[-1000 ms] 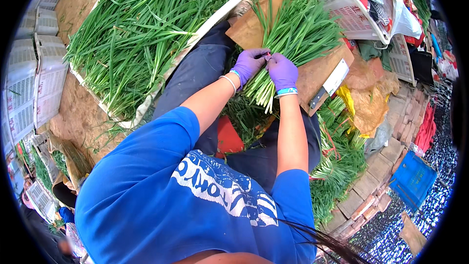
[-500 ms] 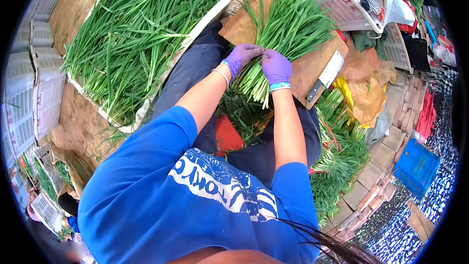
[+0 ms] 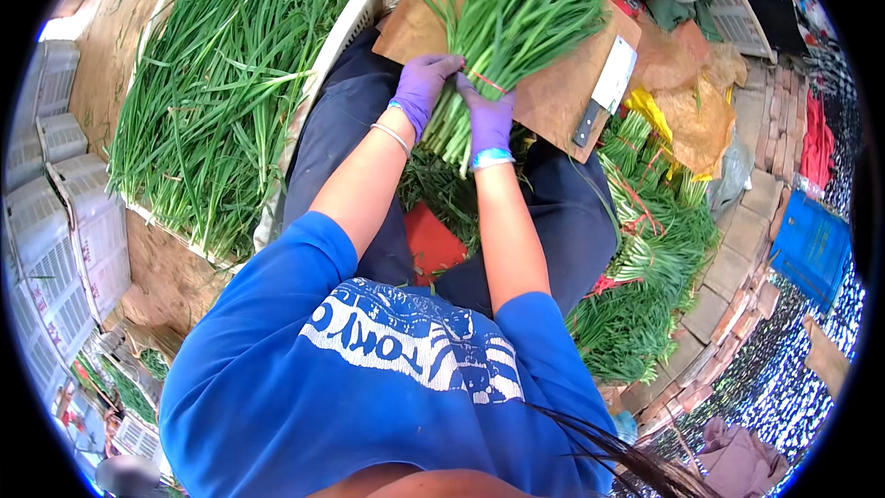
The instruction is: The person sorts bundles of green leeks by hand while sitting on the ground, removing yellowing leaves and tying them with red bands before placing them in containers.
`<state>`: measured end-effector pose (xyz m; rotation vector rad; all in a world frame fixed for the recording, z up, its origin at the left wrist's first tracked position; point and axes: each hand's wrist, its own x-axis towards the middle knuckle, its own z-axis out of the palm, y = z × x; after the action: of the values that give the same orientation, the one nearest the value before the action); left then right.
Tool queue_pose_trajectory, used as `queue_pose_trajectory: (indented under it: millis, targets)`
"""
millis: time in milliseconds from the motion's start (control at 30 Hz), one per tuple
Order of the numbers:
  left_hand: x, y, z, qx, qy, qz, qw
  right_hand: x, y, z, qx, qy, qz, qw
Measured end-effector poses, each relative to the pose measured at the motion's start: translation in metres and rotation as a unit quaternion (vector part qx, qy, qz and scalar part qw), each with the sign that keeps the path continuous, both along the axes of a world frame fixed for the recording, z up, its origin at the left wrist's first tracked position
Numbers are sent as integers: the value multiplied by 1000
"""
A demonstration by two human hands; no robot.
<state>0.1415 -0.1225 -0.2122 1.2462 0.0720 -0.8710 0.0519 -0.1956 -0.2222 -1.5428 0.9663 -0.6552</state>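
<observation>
A thick bunch of garlic chives lies across a brown wooden board over my knees, pale stem ends toward me. A thin red tie circles its stems. My left hand, in a purple glove, is closed at the bunch's left side, fingertips by the tie. Close beside it, my right hand, also gloved, is closed on the stems just below the tie; its fingers are partly hidden. A cleaver with a black handle rests on the board's right part.
A large white crate of loose chives stands at left. Tied chive bunches lie at right beside a brick edge. A red object shows between my legs. White crates line the far left; a blue crate sits far right.
Both hands have shifted, the right one lower along the stems. The red tie around the bunch now shows. The whole view has tilted slightly.
</observation>
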Motion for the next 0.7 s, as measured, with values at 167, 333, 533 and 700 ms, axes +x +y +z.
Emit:
queue_pose_trajectory:
  millis: [167, 333, 533, 700]
  targets:
    - [-12, -1, -1, -24, 4, 220, 975, 31, 34, 14, -69, 181, -96, 976]
    - [-14, 12, -16, -49, -69, 254, 963, 48, 40, 43, -27, 360, -73, 930]
    - [-21, 25, 15, -58, -125, 140, 980, 54, 42, 35, -59, 402, -66, 911]
    - [-15, 30, 30, -42, -190, 14, 981, 59, 36, 19, -56, 434, -74, 896]
